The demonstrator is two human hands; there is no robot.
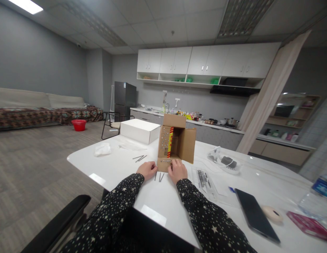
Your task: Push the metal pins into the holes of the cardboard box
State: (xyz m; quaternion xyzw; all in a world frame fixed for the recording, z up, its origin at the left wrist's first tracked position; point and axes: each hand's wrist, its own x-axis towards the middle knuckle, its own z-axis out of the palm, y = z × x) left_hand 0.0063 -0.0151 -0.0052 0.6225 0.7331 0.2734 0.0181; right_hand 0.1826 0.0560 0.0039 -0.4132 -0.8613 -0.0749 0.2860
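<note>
An open cardboard box (187, 146) stands on the white table with its opening towards me, flaps spread. Its lower flap (162, 168) lies towards me and bears a row of small shiny pieces too tiny to name. More such pieces dot the left flap beside a yellow and red strip (170, 142). My left hand (147, 170) is closed at the lower flap's left edge; what its fingertips hold, if anything, is hidden. My right hand (178, 171) rests with curled fingers on that flap's right side, by the small pieces. Thin dark metal rods (160, 177) lie between my wrists.
More rods (140, 158) lie left of my hands, near a white box (139, 130) and crumpled plastic (102, 150). On the right are a clear case of metal tools (204, 181), a bagged grey item (229, 162), a phone (255, 214), and a water bottle (320, 196).
</note>
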